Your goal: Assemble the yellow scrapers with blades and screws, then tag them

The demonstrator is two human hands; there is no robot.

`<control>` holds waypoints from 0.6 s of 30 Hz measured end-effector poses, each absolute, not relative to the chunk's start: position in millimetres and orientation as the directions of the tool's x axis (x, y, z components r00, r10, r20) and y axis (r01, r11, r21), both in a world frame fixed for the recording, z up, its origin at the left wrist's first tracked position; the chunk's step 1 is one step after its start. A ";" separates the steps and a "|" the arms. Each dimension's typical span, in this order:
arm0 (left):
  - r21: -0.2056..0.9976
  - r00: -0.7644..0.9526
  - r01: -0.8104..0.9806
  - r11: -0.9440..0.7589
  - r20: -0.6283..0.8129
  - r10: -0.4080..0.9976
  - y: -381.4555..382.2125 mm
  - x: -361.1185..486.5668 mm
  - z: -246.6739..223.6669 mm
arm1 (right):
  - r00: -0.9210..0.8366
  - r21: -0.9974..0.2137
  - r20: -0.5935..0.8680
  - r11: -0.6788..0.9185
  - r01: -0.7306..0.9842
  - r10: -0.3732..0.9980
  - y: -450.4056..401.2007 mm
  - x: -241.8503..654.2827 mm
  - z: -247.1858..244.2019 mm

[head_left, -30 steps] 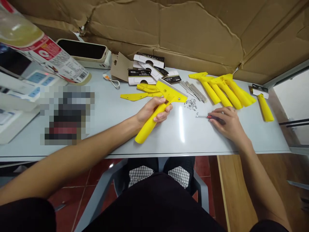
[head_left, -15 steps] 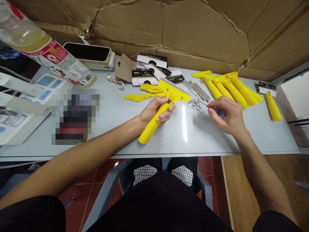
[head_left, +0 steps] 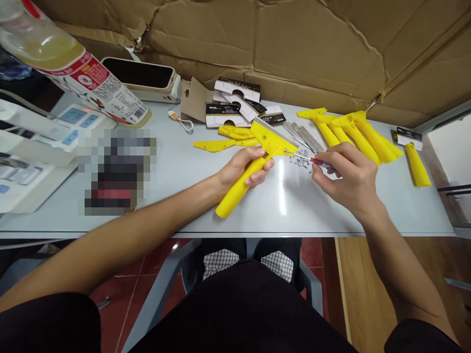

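Note:
My left hand [head_left: 246, 169] is closed around the handle of a yellow scraper [head_left: 235, 193], whose wide head with a metal blade edge points up and away. In my right hand [head_left: 349, 174] is a screwdriver [head_left: 317, 161], pinched by its red and clear handle. Its thin shaft reaches left to a screw at the right end of the scraper head. Behind the shaft lies a pile of small screws and nuts [head_left: 302, 158]. Metal blades [head_left: 303, 136] lie just beyond it. Flat yellow plastic pieces [head_left: 213, 145] rest behind my left hand.
Several yellow scraper handles [head_left: 362, 139] lie at the back right, with one carded handle [head_left: 417, 164] farther right. Black-and-white cards [head_left: 224, 115] are piled at the back. A bottle [head_left: 106, 90], a phone [head_left: 143, 73] and a power strip [head_left: 69, 127] stand left. Cardboard [head_left: 312, 54] walls the back.
My right hand has brought the screwdriver left, and its tip now meets the screw on the scraper head. The scraper appears slightly farther right, as the whole view has shifted a little.

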State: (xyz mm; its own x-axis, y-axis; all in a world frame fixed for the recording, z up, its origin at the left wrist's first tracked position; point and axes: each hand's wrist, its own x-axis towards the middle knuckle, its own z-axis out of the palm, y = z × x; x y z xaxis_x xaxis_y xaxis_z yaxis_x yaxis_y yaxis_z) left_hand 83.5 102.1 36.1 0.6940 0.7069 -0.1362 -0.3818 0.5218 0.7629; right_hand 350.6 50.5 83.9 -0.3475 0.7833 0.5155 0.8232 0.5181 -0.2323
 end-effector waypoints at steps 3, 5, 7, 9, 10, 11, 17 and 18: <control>0.760 0.703 -0.373 0.533 -0.143 0.697 101.7 83.6 36.5 | -0.363 -0.213 0.526 0.532 0.819 0.769 49.8 352.1 83.0; 0.755 0.707 -0.370 0.541 -0.149 0.691 101.5 83.7 36.3 | -0.379 -0.195 0.531 0.544 0.816 0.758 49.6 352.4 82.1; 0.745 0.701 -0.384 0.545 -0.149 0.697 101.1 84.3 36.1 | -0.394 -0.170 0.531 0.550 0.818 0.750 49.3 351.9 81.3; 0.736 0.682 -0.408 0.540 -0.147 0.716 100.1 85.3 36.2 | -0.407 -0.118 0.533 0.541 0.833 0.742 48.3 350.1 81.7; 0.733 0.664 -0.423 0.533 -0.149 0.732 99.4 85.7 36.2 | -0.414 -0.072 0.540 0.530 0.845 0.733 47.3 348.6 82.7; 0.731 0.645 -0.436 0.525 -0.153 0.749 98.7 86.1 36.3 | -0.424 -0.014 0.546 0.515 0.857 0.722 45.8 346.7 84.6; 0.745 0.595 -0.422 0.517 -0.203 0.778 95.4 86.8 36.4 | -0.520 0.297 0.448 0.428 0.854 0.727 27.2 326.9 113.6; 0.739 0.587 -0.427 0.521 -0.212 0.782 95.2 87.0 36.8 | -0.523 0.304 0.418 0.428 0.851 0.743 23.7 323.1 119.9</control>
